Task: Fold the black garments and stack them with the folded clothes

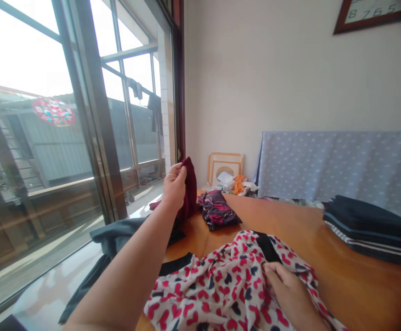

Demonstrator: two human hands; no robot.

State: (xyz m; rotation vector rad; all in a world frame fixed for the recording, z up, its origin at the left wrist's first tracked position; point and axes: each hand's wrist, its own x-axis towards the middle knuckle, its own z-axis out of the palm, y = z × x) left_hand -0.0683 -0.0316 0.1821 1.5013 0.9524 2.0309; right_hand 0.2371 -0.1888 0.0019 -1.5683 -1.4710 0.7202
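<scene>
My left hand (174,184) stretches far forward, its fingers closed on the upper edge of a maroon garment (190,193) lifted partly off the table. Nearer to me, a white garment with red and dark hearts (234,285) and black bands lies crumpled. My right hand (286,285) has its thumb and fingers pinched on the fabric of this heart-print garment, at its right side. Just right of the maroon cloth sits a folded purple-and-pink patterned garment (218,210). Beneath my left forearm, a dark grey-green garment (117,234) is partly hidden.
The orange-brown wooden table (279,218) carries a folded stack of dark and striped clothes (369,230) at right. A large window (124,115) borders the left side. Behind the table are a spotted blue-grey cloth (338,165), a light wooden frame (225,161) and some crumpled white and orange items (236,182).
</scene>
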